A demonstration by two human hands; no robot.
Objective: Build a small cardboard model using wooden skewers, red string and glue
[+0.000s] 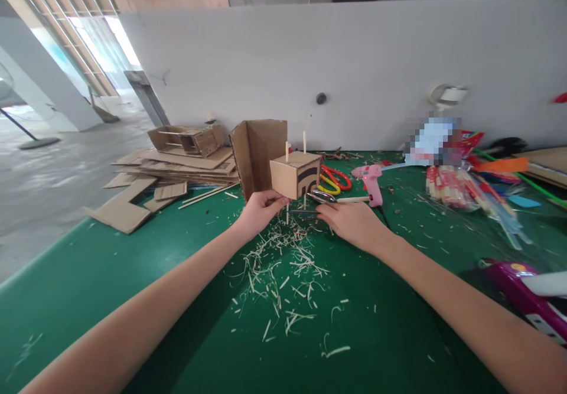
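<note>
A small cardboard box (284, 180) with a black printed mark is raised above the table. Thin wooden sticks (304, 141) pass through it, protruding above and below. My left hand (260, 212) pinches the box at its lower left edge. On the other side, my right hand (349, 224) is closed around a thin dark metal tool (303, 211), which points left toward a stick's lower end; its kind is unclear. A shiny metal piece (323, 195) shows just above the right fingers. Pale wood shavings (283, 246) lie scattered below both hands.
Behind the box stands a folded cardboard piece (261, 146). Cardboard sheets (190, 169) are stacked left, with an open cardboard box (190, 140) on top. A pink glue gun (373, 184), red-and-yellow handles (336, 180), packaged sticks (452, 187) and a purple power strip (509, 285) are rightward.
</note>
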